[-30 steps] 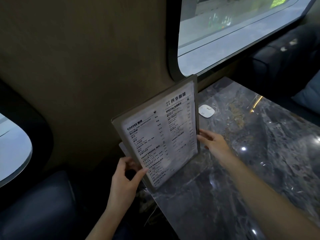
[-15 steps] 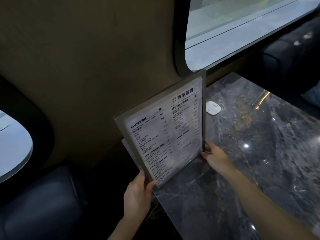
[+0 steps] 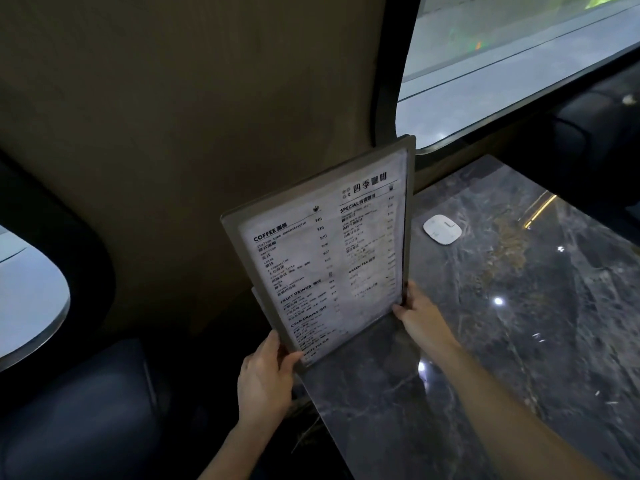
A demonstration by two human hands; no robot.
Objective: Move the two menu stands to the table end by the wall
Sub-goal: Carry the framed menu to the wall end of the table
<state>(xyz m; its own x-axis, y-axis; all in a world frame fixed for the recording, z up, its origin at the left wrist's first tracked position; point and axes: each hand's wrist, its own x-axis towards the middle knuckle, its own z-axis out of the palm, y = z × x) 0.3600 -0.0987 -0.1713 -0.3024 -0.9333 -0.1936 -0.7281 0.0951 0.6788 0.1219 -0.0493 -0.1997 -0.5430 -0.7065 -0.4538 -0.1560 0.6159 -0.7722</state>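
Observation:
A grey-framed menu stand [image 3: 325, 251] with a white printed coffee menu stands upright at the wall end of the dark marble table [image 3: 502, 341]. My left hand [image 3: 265, 375] grips its lower left corner. My right hand [image 3: 420, 315] holds its lower right edge. Behind it, a sliver of a second menu stand [image 3: 258, 301] shows at the lower left; the rest of it is hidden.
A small white rounded device [image 3: 442, 229] lies on the table near the window. The brown wall [image 3: 190, 133] rises right behind the stands. Dark seats sit at the lower left [image 3: 76, 410] and the far right. A second table [image 3: 27, 299] shows at the left edge.
Both hands slid down the menu stand: the left from its side edge to the bottom corner, the right to the lower right edge. The stand now sits more upright by the wall.

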